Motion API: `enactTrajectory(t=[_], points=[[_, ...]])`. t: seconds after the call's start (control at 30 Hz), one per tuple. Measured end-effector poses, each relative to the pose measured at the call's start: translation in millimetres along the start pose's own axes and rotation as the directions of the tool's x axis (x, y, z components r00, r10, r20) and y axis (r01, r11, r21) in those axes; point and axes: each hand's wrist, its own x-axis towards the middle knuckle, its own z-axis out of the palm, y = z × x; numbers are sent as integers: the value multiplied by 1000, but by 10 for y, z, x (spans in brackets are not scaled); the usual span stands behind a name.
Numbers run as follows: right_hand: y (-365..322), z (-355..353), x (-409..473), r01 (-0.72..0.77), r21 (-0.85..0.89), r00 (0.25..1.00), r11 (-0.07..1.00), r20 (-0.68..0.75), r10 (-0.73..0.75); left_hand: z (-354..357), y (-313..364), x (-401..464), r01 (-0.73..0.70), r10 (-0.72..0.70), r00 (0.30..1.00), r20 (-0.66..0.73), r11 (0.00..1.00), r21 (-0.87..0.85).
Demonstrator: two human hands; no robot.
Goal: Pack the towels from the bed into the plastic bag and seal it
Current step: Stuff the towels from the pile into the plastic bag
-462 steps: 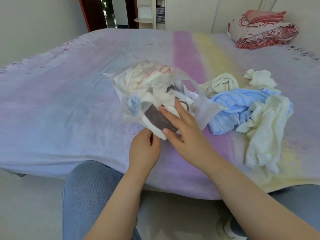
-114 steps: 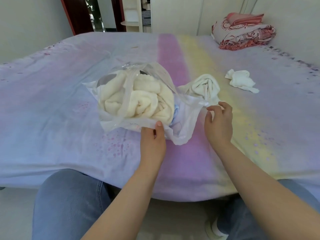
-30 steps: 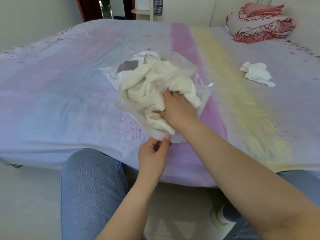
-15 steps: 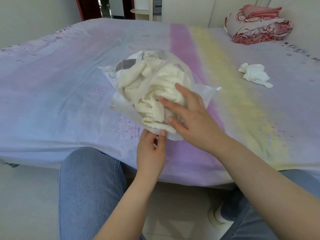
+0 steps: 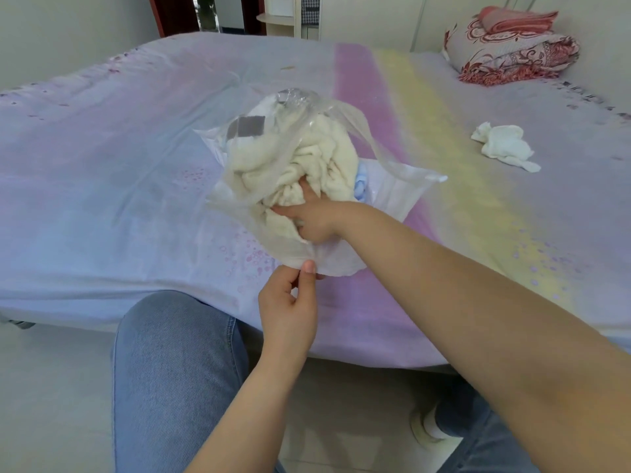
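On the bed [image 5: 102, 186], near its front edge, the clear plastic bag [image 5: 403, 192] lies stuffed with a cream towel [image 5: 324, 155] and a grey-patched cloth [image 5: 247, 126], its mouth open toward you. Your right hand [image 5: 314, 216] is pushed into that mouth, fingers buried in the cream towel; you cannot tell how tightly they close. Your left hand [image 5: 288, 308] pinches the bag's lower lip between thumb and fingers. One white towel [image 5: 503, 146] lies loose to the right, well apart. Folded bedding [image 5: 512, 46] sits at the far corner.
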Motion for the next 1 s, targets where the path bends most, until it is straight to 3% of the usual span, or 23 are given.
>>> enactTrajectory(t=[0.2, 0.37, 0.53, 0.6, 0.67, 0.73, 0.83, 0.93, 1.0], points=[[16, -163, 411, -55, -190, 997, 980, 38, 64, -28, 78, 14, -7, 7, 1000, -20, 1000, -25], [53, -125, 434, -110, 0, 993, 994, 42, 110, -107, 58, 108, 106, -105, 994, 21, 993, -52], [28, -134, 61, -127, 152, 992, 980, 43, 122, -39, 86, 169, 74, -73, 997, 29, 996, -55], [39, -135, -216, -24, 274, 998, 961, -44, 38, 38, 97, 201, 40, -41, 998, 56, 999, 13], [90, -74, -539, 95, 472, 981, 877, -192, -3, 121, 110, 217, 28, -30, 992, 125, 999, 16], [157, 39, -912, 244, 641, 906, 728, -418, 64, 217, 114, 235, -20, 21, 982, 186, 1000, -9], [343, 273, -1336, 429, 655, 674, 623, -691, 262, 462, 132, 295, -80, 73, 959, 272, 997, 13], [803, 422, -1439, 455, 693, 452, 559, -721, 526, 837, 163, 434, -155, 122, 937, 326, 985, 78], [1226, 485, -1397, 332, 768, 359, 547, -639, 680, 1167, 164, 515, -198, 137, 937, 321, 966, 166]])
